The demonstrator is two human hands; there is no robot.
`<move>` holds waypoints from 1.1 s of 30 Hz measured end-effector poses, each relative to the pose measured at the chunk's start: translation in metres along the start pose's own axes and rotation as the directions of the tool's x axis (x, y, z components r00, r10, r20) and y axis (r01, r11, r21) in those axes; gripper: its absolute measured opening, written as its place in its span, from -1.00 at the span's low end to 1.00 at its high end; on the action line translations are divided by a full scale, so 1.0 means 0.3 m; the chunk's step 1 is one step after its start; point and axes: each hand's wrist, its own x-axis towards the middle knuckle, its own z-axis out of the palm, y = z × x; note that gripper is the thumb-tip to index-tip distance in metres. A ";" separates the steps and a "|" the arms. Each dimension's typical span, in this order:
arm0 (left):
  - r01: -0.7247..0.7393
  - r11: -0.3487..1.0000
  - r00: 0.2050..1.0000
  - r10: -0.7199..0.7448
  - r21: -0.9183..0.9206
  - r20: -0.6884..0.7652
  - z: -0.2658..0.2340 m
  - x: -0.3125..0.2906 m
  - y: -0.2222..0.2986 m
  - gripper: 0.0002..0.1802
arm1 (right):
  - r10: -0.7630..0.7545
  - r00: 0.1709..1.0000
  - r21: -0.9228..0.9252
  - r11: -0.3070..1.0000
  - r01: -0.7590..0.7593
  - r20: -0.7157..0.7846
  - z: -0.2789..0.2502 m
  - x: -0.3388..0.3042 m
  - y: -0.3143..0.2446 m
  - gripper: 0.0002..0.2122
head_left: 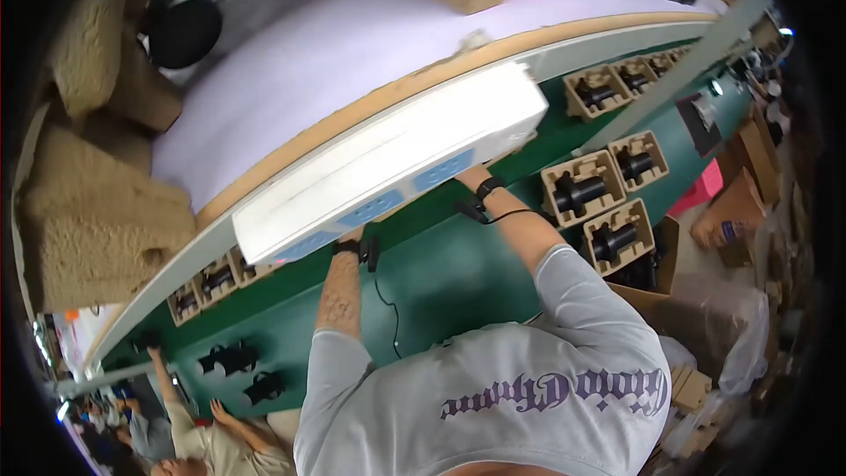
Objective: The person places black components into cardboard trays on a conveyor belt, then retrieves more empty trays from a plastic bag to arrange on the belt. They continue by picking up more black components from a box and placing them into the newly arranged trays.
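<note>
Both my arms reach forward under a long white box with blue power sockets [388, 159], which hides most of my hands. Only the back of my left hand [353, 235] shows, near the box's lower edge, above a wrist with a black band. My right hand [473, 176] likewise vanishes under the box at the fingers; a black watch [490, 187] sits on that wrist. Beside each wrist is a small black device with a cable. Slivers of tan edge peek out below the white box near my hands. What my fingers touch is hidden.
Moulded pulp trays [578, 189] with black cylindrical parts stand to the right on the green bench [432, 278]. More trays [216, 280] line the far side. Black parts [227, 359] lie at left, near a co-worker's arms [167, 383]. A cardboard box [665, 256] stands right.
</note>
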 end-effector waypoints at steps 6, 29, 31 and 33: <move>-0.005 1.000 0.992 0.003 -0.016 -0.128 0.189 -0.033 -0.140 -0.71 | -0.051 0.994 0.054 0.997 0.046 0.096 -0.003 -0.075 0.035 -0.56; 0.442 0.882 0.866 -0.467 -0.163 -0.181 0.115 -0.145 -0.563 -0.78 | 0.147 0.966 0.017 0.988 -0.154 0.213 0.082 -0.060 -0.721 -0.65; 0.417 0.907 0.893 -0.420 -0.050 -0.161 0.179 -0.182 -0.655 -0.74 | 0.007 0.927 0.130 0.990 -0.060 0.376 0.011 -0.077 -0.753 -0.62; 0.553 0.823 0.813 -0.567 -0.128 -0.135 0.058 -0.229 -0.584 -0.64 | -0.094 0.955 0.455 0.889 -0.046 0.282 -0.011 -0.041 -0.642 -0.68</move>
